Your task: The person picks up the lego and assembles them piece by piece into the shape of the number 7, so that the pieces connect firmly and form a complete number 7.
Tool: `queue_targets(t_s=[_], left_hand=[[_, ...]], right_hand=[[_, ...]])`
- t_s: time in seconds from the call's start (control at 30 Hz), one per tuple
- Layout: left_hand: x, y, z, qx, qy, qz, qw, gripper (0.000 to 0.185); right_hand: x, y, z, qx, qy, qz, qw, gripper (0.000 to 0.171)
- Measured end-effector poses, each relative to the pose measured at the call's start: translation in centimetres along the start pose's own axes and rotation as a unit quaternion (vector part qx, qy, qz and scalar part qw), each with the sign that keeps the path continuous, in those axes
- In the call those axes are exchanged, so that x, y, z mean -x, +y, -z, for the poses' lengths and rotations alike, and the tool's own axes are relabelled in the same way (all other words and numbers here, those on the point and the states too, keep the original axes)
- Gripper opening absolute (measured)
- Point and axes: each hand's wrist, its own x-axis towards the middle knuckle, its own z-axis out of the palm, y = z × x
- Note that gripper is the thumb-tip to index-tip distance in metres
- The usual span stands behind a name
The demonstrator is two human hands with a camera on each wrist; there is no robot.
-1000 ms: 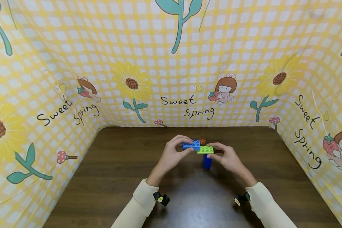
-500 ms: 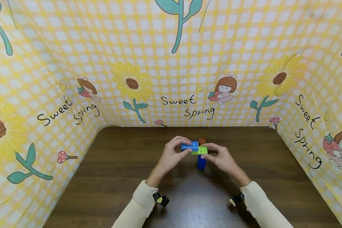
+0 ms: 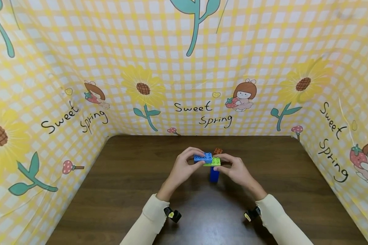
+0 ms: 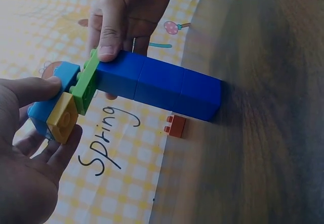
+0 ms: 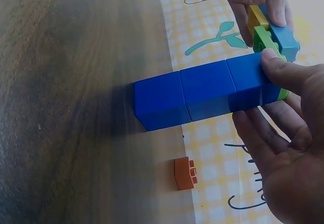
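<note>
A tower of three dark blue bricks (image 3: 214, 174) (image 4: 159, 86) (image 5: 202, 92) stands on the brown table (image 3: 125, 177), topped by a flat green brick (image 3: 215, 162) (image 4: 86, 83) (image 5: 264, 39). My left hand (image 3: 184, 168) (image 4: 30, 148) pinches a light blue brick (image 3: 203, 157) (image 4: 53, 89) (image 5: 284, 39) with a yellow brick (image 4: 62, 117) (image 5: 257, 17) under it, lying over the green brick's left end. My right hand (image 3: 236, 170) (image 5: 283, 133) grips the green brick and the tower's top.
A small orange brick (image 3: 218, 150) (image 4: 176, 126) (image 5: 185, 173) lies on the table behind the tower. Yellow checked cloth walls (image 3: 190, 68) with flowers and "Sweet Spring" lettering close in the table on three sides.
Both hands and the tower have shifted slightly left. The light blue brick has slid over the green brick's left end.
</note>
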Motion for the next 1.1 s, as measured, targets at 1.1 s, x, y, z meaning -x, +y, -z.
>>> queue_targets(t_s=[1.1], left_hand=[[-0.35,-0.37,0.06,-0.019,-0.029,0.014,0.9993,0.010]], right_hand=[[-0.10,0.27,-0.03,-0.003,0.002,0.010,1.000,0.041]])
